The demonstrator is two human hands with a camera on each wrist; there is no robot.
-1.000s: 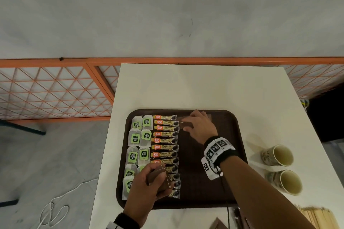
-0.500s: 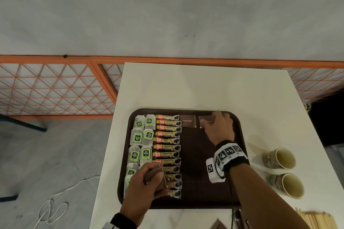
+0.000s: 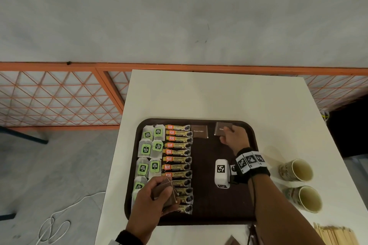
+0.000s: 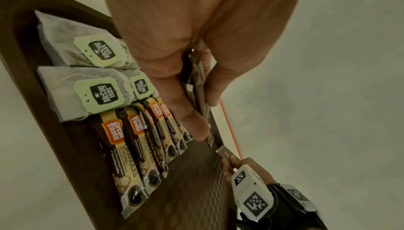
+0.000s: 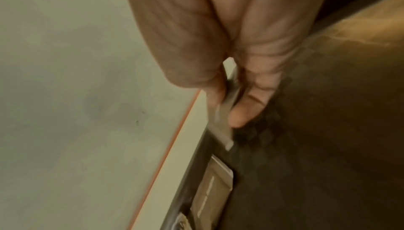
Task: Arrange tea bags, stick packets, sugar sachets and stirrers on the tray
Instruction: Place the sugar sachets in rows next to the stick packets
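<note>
A dark brown tray (image 3: 201, 220) lies on the white table. Two columns of green-tagged tea bags (image 3: 149, 148) fill its left side, beside a column of coffee stick packets (image 3: 177, 166). One brown sugar sachet (image 3: 199, 131) lies flat at the tray's far edge. My right hand (image 3: 229, 134) pinches a second brown sugar sachet (image 3: 221, 128) at the far right of the tray, seen edge-on between thumb and fingers in the right wrist view (image 5: 226, 112). My left hand (image 3: 159, 197) grips a small stack of brown sachets (image 4: 200, 85) over the near stick packets.
Two paper cups (image 3: 297, 170) stand on the table right of the tray. Wooden stirrers (image 3: 334, 234) lie in a pile at the near right corner. An orange mesh fence (image 3: 59, 97) runs behind the table. A white cable (image 3: 57, 223) lies on the floor at left.
My right hand has moved right along the tray's far edge, leaving one brown sachet flat next to the stick packets and carrying another to the far right. The left hand stays put.
</note>
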